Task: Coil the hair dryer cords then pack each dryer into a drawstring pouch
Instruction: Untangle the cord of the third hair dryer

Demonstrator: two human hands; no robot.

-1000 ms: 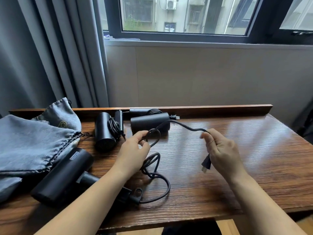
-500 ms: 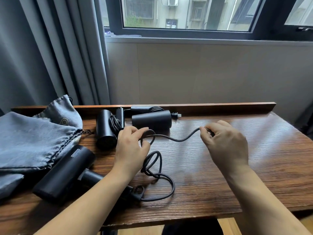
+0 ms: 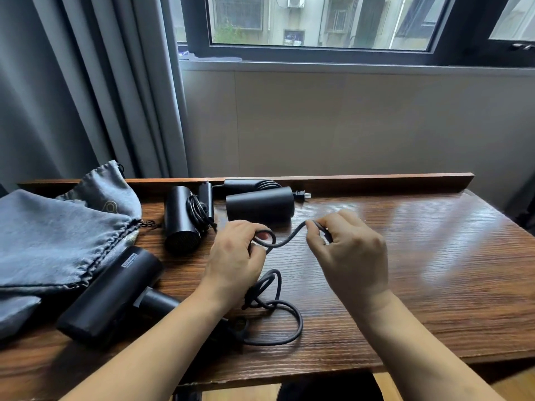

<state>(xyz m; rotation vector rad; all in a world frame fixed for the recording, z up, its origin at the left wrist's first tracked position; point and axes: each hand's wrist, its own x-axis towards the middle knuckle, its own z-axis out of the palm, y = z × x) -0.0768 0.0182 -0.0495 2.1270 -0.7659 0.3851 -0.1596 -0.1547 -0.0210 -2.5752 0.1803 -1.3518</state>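
On the wooden table (image 3: 405, 299) a black hair dryer (image 3: 110, 293) lies on its side at the near left, its handle hidden under the person's left forearm and its cord (image 3: 286, 241) trailing out across the wood. The left hand (image 3: 234, 261) has its fingers curled round a small loop of that cord, holding it just above the tabletop, while the right hand (image 3: 350, 256) pinches the cord further along between thumb and fingers — the stretch between the two hands sags in a shallow curve. Below the left hand the rest of the cord lies in loose, uneven loops on the table, running back toward the dryer's handle. The plug end is hidden inside or behind the right hand. Two more black dryers sit near the table's raised back edge: one (image 3: 181, 218) with its nozzle facing the camera and its cord already bundled against its side, and another (image 3: 259, 204) lying crosswise just right of it, with a coiled cord behind it and a plug (image 3: 302, 195) poking out at its right end. At the far left a heap of grey drawstring pouches (image 3: 58, 241) rests on the table, one gathered mouth touching the near dryer's barrel — grey curtains (image 3: 86, 96) hang behind them, and a window (image 3: 318, 21) runs above the pale wall
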